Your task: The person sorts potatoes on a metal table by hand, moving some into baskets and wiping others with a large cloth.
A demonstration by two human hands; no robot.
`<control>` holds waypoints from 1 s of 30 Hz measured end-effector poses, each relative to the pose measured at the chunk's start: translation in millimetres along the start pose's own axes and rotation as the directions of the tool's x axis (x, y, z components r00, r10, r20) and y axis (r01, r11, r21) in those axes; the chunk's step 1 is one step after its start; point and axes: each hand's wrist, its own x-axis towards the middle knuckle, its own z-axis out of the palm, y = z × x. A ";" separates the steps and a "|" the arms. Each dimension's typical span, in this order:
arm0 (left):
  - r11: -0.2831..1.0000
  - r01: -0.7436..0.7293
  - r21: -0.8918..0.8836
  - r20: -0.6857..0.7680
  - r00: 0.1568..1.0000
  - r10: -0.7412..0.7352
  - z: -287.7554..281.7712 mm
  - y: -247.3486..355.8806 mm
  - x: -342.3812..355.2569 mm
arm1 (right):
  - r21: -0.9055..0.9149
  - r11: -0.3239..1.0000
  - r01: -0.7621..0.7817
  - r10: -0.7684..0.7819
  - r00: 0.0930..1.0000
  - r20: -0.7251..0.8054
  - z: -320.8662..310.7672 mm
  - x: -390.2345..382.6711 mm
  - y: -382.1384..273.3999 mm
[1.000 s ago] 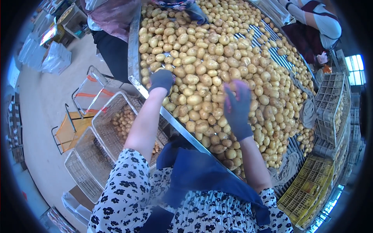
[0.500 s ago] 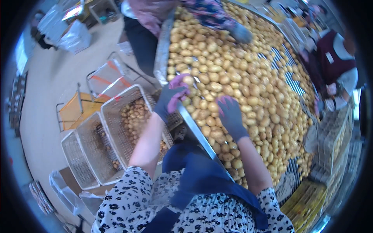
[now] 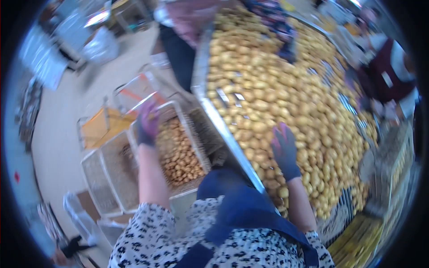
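Note:
Yellow potatoes [image 3: 263,100] cover a long sorting table with a metal rim [image 3: 225,131] in front of me. My right hand [image 3: 286,149], in a grey glove with pink fingers, rests on them, its fingers stretched out and apart. On the left, my left hand [image 3: 147,124], gloved the same way, is over the far left edge of a pale plastic crate [image 3: 185,120]. Motion smears its fingers, so whether anything is in them cannot be made out. Small potatoes [image 3: 178,154] fill part of that crate.
More pale crates [image 3: 114,172] stand left of it. Beyond them are a yellow folding frame [image 3: 96,129] and a white bag [image 3: 102,44]. One co-worker's sleeve [image 3: 272,18] reaches over the table's far end; another person [image 3: 384,73] stands across it. Yellow crates [image 3: 357,234] stack at lower right.
My left hand has swung left from the table's rim, where it was by a potato, to over the crates. My right hand stays on the potatoes. The whole view has shifted slightly.

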 end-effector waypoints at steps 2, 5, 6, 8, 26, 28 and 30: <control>0.873 -0.047 0.486 -0.209 0.963 0.168 -23.6 -9.3 -25.7 | 0.023 0.998 -0.051 0.053 0.994 -0.096 -12.8 -12.8 11.6; 0.398 -0.014 0.917 -0.200 0.849 0.490 -14.6 -29.0 -49.7 | -0.032 0.981 -0.191 0.185 0.973 -0.134 -36.7 -31.8 27.0; 0.284 -0.057 0.957 -0.076 0.896 0.437 0.0 -37.2 -57.9 | -0.043 0.978 -0.205 0.196 0.969 -0.153 -41.5 -36.3 30.1; -0.095 -0.197 0.976 0.218 0.895 0.390 52.5 -71.5 -70.7 | -0.275 0.909 -0.313 0.266 0.944 -0.196 -45.9 -41.5 34.2; -0.407 -0.558 0.723 0.493 0.830 -0.260 293.7 -174.5 14.4 | -0.166 0.912 -0.376 0.371 0.927 -0.060 -45.5 -90.5 44.2; -0.487 -0.465 0.740 0.514 0.857 -0.037 325.8 -176.6 16.2 | -0.154 0.900 -0.407 0.399 0.913 -0.083 -44.4 -89.4 46.2; -0.401 -0.705 0.585 0.804 0.568 0.175 359.4 -183.0 -4.0 | -0.109 0.909 -0.403 0.388 0.912 -0.135 -43.7 -89.6 47.7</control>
